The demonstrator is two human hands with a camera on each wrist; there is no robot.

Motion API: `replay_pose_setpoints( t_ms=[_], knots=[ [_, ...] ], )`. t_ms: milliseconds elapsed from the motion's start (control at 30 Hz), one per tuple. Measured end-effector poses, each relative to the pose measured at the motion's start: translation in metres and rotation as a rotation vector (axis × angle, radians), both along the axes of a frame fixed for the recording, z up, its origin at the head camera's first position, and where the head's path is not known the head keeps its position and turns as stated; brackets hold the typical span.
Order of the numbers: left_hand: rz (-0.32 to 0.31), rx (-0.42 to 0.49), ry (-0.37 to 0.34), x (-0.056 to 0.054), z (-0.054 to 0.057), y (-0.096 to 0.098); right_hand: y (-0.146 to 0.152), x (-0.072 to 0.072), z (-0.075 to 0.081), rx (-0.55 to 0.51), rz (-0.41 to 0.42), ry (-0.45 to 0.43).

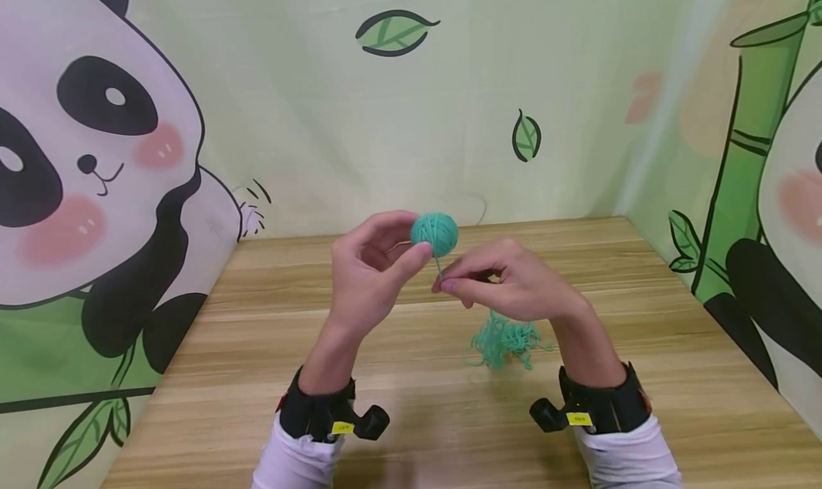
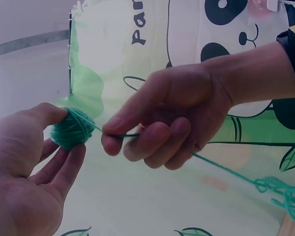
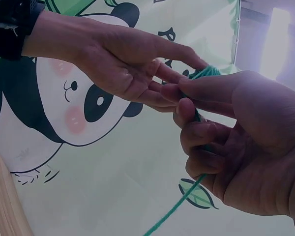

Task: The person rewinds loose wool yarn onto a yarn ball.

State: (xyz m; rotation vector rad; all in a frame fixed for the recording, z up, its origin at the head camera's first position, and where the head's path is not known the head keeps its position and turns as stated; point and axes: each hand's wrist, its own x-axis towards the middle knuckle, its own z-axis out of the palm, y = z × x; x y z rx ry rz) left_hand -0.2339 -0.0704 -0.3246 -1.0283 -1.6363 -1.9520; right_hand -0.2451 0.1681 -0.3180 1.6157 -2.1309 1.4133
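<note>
A small green ball of yarn (image 1: 434,233) is held up above the table between the thumb and fingers of my left hand (image 1: 369,275). Just right of it, my right hand (image 1: 514,278) pinches the yarn strand (image 2: 99,129) between thumb and forefinger. In the left wrist view the strand runs taut from the ball through the right fingers and out below the palm. It leads down to a loose tangle of the same yarn (image 1: 507,340), which lies on the table below the right hand. The right wrist view shows the ball partly hidden behind the right hand's fingers.
The wooden table (image 1: 257,375) spreads under both forearms. A printed cloth backdrop (image 1: 289,118) with pandas and leaves stands behind it and along both sides. Each wrist wears a black strap (image 1: 315,407) with a small camera.
</note>
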Motion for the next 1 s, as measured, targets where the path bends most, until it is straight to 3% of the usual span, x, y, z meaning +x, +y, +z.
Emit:
replay_pose_setpoints(
  t_ms=[200, 333, 533, 700, 833, 1000],
  knots=[
    [-0.069, -0.014, -0.019, 0.0, -0.001, -0.002, 0.002, -0.004, -0.002, 0.009, -0.012, -0.035],
    [-0.115, -0.044, 0.01, -0.002, -0.001, -0.004, 0.006, -0.008, -0.003, -0.006, -0.074, -0.084],
    [-0.214, -0.124, 0.018, -0.001, 0.0, -0.006, 0.012, -0.011, -0.002, -0.024, -0.178, -0.169],
    [-0.284, -0.194, 0.018, 0.002, 0.001, -0.005, 0.014, -0.012, -0.001, -0.074, -0.178, -0.188],
    [-0.3, -0.241, 0.018, 0.002, 0.0, -0.005, 0.015, -0.01, 0.0, -0.11, -0.185, -0.196],
    [-0.274, -0.29, 0.024, 0.001, -0.001, -0.004, 0.016, -0.009, 0.001, -0.13, -0.207, -0.238]
  ],
)
